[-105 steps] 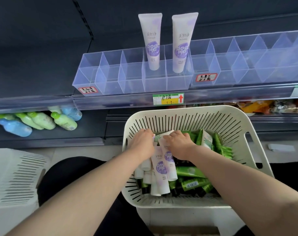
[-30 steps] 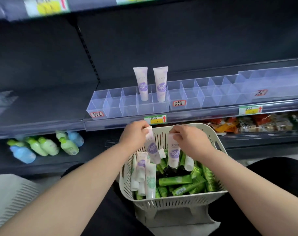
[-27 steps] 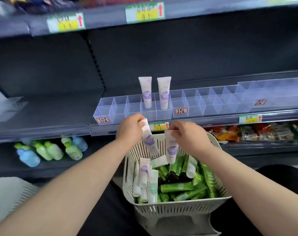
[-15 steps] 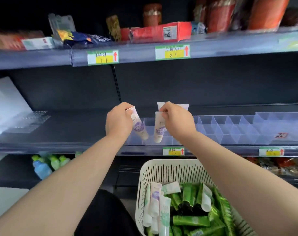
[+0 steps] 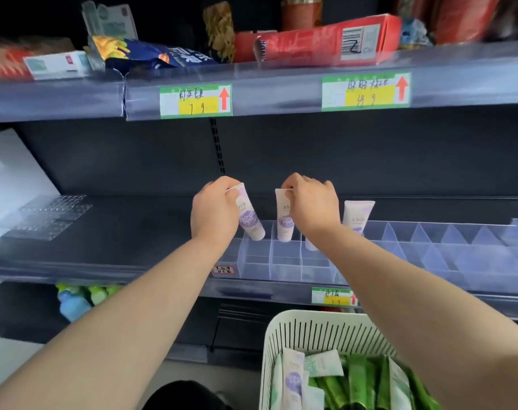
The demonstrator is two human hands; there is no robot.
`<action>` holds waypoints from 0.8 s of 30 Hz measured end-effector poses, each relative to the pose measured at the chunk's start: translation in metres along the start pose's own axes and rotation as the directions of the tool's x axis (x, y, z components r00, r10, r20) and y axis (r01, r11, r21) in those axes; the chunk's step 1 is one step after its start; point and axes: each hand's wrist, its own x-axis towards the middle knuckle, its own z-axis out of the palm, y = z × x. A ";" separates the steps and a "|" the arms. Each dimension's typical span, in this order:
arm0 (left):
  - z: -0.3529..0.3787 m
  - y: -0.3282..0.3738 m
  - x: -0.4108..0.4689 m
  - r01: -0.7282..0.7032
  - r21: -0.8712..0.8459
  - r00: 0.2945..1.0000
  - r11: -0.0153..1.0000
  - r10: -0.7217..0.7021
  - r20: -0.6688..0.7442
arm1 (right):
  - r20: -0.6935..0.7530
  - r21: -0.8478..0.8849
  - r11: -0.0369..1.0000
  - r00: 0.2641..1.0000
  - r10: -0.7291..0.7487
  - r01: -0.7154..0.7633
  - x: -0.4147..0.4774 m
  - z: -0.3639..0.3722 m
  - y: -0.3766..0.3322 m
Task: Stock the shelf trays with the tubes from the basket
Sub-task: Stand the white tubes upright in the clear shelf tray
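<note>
Both bare forearms are extended forward and upward from the lower corners of the view toward the dark middle shelf (image 5: 127, 232), with the wrists bent slightly downward. The left hand (image 5: 214, 213) is closed, its fingers curled round the crimped upper end of a white plastic tube with a purple label (image 5: 250, 220). This tube is held tilted, its cap end lower and to the right. The right hand (image 5: 311, 208) pinches the crimped top of a second white-and-purple tube (image 5: 284, 220), which is held almost upright with the cap down. Both cap ends lie at the rear row of the clear plastic divided tray (image 5: 284, 270) on the shelf. Whether either cap is seated in a compartment cannot be told. The two held tubes are near each other but apart. A third tube of the same kind (image 5: 356, 216) stands upright in the tray just beside the right wrist. Below, a white slotted plastic basket (image 5: 308, 329) holds further white-and-purple tubes (image 5: 293, 380) and green tubes (image 5: 358, 383).
</note>
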 end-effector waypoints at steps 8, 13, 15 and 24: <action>0.021 -0.012 0.024 -0.022 0.027 0.999 0.999 0.020 0.048 | 0.043 -0.195 0.980 0.998 -0.042 0.050 0.005 0.024 0.011; 0.038 -0.012 0.037 -0.069 0.157 0.988 0.985 0.045 0.150 | 0.111 -0.266 0.952 0.986 -0.124 0.149 0.005 0.016 0.013; 0.044 -0.013 0.039 -0.074 0.193 0.981 0.978 0.036 0.193 | 0.120 -0.267 0.951 0.985 -0.124 0.153 0.004 0.015 0.015; 0.058 -0.016 0.039 -0.106 0.256 0.969 0.961 0.042 0.242 | 0.076 -0.235 0.959 0.987 -0.143 0.157 0.002 0.021 0.020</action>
